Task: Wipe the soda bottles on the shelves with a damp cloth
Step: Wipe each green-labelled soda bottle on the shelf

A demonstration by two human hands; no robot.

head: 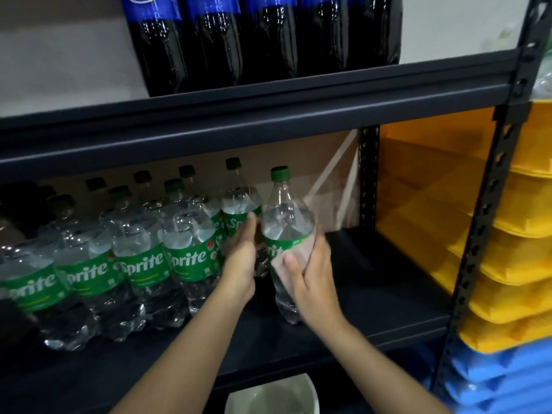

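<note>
Right hand [310,276] presses a pale cloth [280,264] around an upright Sprite bottle [285,222]; left hand [240,261], fingers straight, steadies its side.

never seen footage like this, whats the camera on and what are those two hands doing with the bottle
There is no machine here: one camera worn on a person's head looks forward and down at their own two bare arms. They stand at a dark metal shelf. The left hand steadies one clear soda bottle with a green cap. The right hand presses a pale cloth against its green label. A row of like bottles stands to the left. Dark cola bottles with blue labels stand on the shelf above. Yellow trays are stacked to the right, and a pale basin sits below.
</note>
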